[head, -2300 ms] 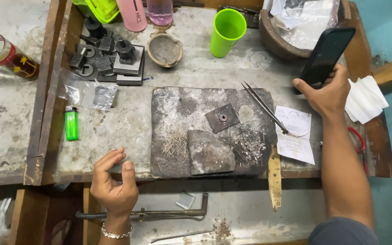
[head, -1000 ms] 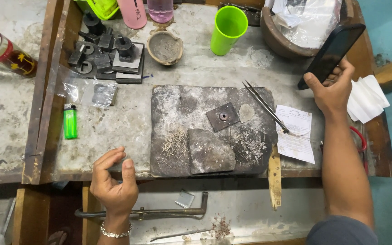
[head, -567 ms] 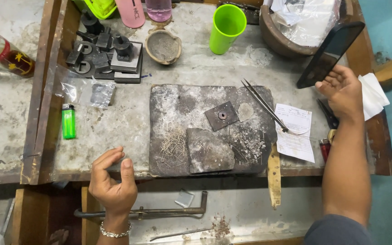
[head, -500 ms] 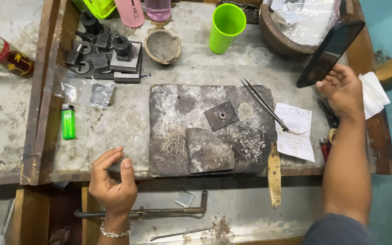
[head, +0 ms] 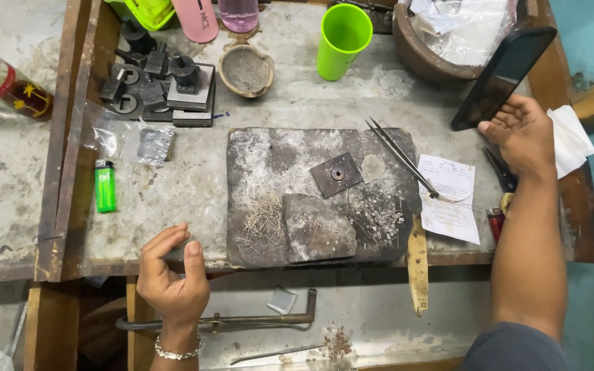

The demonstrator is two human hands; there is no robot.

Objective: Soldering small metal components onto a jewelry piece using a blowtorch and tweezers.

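Right hand (head: 520,134): at about 2 o'clock of the view, fingers curled at the lower end of a black phone (head: 503,67); whether they grip it or only touch it cannot be told.
Phone: tilted, leaning up toward 1 o'clock, its upper end against a brown bowl (head: 415,49) that holds clear plastic wrap.
Left hand (head: 171,277): at 7 o'clock, at the near edge of the workbench (head: 194,192), fingers and thumb loosely curved and half open, holding nothing; a metal bracelet sits on the wrist.
Centre: a dark, scorched slab (head: 269,165) with a small square plate (head: 337,174) bearing a hole, a scatter of fine wire bits (head: 262,220) and a grey block (head: 317,227).
Tweezers (head: 401,158): lying across the slab's 2 o'clock corner, tips reaching a printed paper slip (head: 452,203).
Nearest the left hand: a green lighter (head: 105,185) at its 11 o'clock, apart from it.
Far side: a green cup (head: 342,40) at 12 o'clock, a small clay dish (head: 245,70) beside it, and black metal dies (head: 159,86) at 11 o'clock.
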